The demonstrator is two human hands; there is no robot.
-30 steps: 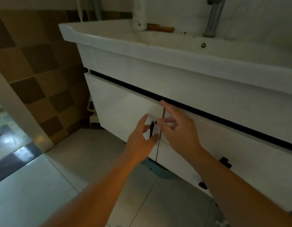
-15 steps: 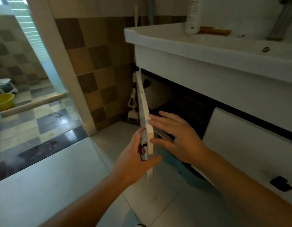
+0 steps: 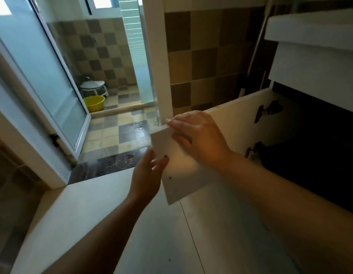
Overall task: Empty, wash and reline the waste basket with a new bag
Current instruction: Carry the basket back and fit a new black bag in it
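The white cabinet door (image 3: 229, 123) under the sink stands swung wide open to the left, its inner face with two dark hinges toward me. My left hand (image 3: 148, 175) grips the door's free edge from outside, thumb on the inner face. My right hand (image 3: 197, 137) lies on the inner face near the top corner, fingers curled over the edge. The open cabinet (image 3: 318, 147) is dark inside; I cannot make out its contents. No waste basket or bag is in view.
The white sink basin (image 3: 314, 30) overhangs at the upper right. A white door frame post (image 3: 159, 62) stands just behind the door. Beyond it lies a wet checkered floor with a yellow basin (image 3: 94, 103), a white stool (image 3: 93, 88) and a glass door (image 3: 43, 80).
The cabinet door went from shut to fully open, swung leftward by both hands. My view turned left, away from the sink toward the doorway.
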